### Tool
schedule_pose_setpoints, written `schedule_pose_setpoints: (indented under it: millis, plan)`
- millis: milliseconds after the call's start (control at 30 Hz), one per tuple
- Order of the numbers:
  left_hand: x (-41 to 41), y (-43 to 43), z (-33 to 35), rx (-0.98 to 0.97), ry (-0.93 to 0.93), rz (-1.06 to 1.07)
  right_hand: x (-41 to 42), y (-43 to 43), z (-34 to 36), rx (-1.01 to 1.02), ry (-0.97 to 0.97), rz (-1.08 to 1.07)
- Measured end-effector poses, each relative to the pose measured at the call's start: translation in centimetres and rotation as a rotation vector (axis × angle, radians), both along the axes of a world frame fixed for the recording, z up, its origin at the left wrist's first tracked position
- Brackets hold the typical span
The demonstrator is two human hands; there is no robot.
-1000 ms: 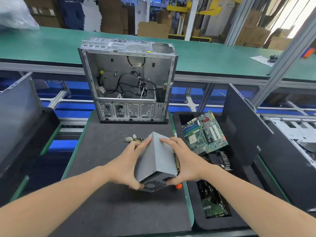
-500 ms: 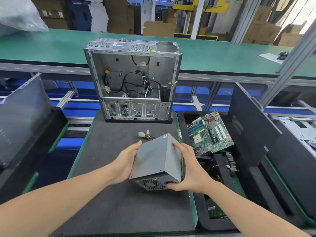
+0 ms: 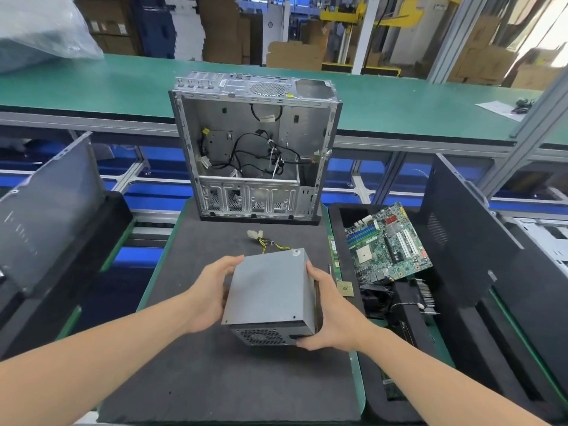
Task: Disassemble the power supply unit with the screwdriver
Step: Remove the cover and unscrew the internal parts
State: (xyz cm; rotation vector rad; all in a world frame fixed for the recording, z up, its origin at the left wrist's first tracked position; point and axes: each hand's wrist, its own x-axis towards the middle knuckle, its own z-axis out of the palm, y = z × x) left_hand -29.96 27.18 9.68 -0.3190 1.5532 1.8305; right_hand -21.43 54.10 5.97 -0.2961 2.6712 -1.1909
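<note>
While our left hand (image 3: 209, 298) and right hand (image 3: 336, 315) clamp their fingers on the power supply unit (image 3: 270, 290), its cover sits unopened; all unscrewing lies ahead.

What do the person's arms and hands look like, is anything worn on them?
The left hand and right hand wear no gloves, and no watch, ring or bracelet shows on either. Both arms are bare right to the bottom edge of the picture, with no sleeves in view.
</note>
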Motion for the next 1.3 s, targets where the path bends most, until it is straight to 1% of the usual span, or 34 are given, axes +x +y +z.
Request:
schedule_pose_setpoints:
  millis: [100, 200, 267, 333, 400, 533, 567, 633, 733, 800, 867, 967, 1067, 1200, 1300]
  plan:
    - [0.2, 0.3, -0.3, -0.038, -0.029, -0.016, 0.2, 0.3, -0.5, -0.022, -0.087, -0.016]
    - [0.4, 0.9, -0.8, -0.066, -0.063, 0.043, 0.3, 0.1, -0.9, -0.061, -0.152, -0.017]
    - [0.5, 1.1, -1.1, -0.11, -0.069, 0.067, 0.3, -0.1, -1.1, -0.051, -0.176, -0.023]
    - [0.5, 0.8, -1.5, -0.165, -0.051, 0.042, 0.4, -0.2, -1.2, -0.036, -0.186, -0.033]
    - [0.6, 0.2, -2.0, -0.19, 0.005, -0.039, 0.4, -0.2, -1.0, -0.021, -0.188, -0.035]
    - [0.6, -1.2, -2.3, -0.221, 0.235, -0.395, 0.0, 0.5, 0.8, 0.038, -0.143, 0.009]
    - [0.5, -1.6, -2.4, -0.243, 0.321, -0.489, -0.2, 0.7, 1.5, 0.072, -0.117, 0.014]
    - [0.2, -2.5, -2.4, -0.358, 0.52, -0.637, -0.5, 0.7, 3.1, 0.184, -0.024, 0.037]
    - [-0.3, -3.0, -2.7, -0.498, 0.806, -0.754, -1.5, -0.1, 4.6, 0.406, 0.138, 0.156]
    - [-0.6, -2.6, -3.2, -0.558, 0.962, -0.774, -2.3, -0.8, 5.3, 0.514, 0.162, 0.215]
    - [-0.9, -2.3, -3.4, -0.588, 1.04, -0.747, -2.8, -1.2, 5.7, 0.56, 0.145, 0.246]
    - [-1.0, -2.4, -3.0, -0.589, 1.079, -0.76, -3.1, -1.5, 6.1, 0.622, 0.124, 0.275]
    - [-1.2, -2.4, -2.0, -0.575, 1.109, -0.729, -3.5, -1.7, 6.9, 0.665, 0.104, 0.279]
    - [-1.7, -2.2, 0.2, -0.552, 1.081, -0.757, -4.2, -1.5, 8.4, 0.647, 0.079, 0.276]
    - [-2.6, -2.2, 1.8, -0.516, 1.055, -0.741, -4.8, -0.9, 9.3, 0.554, 0.061, 0.237]
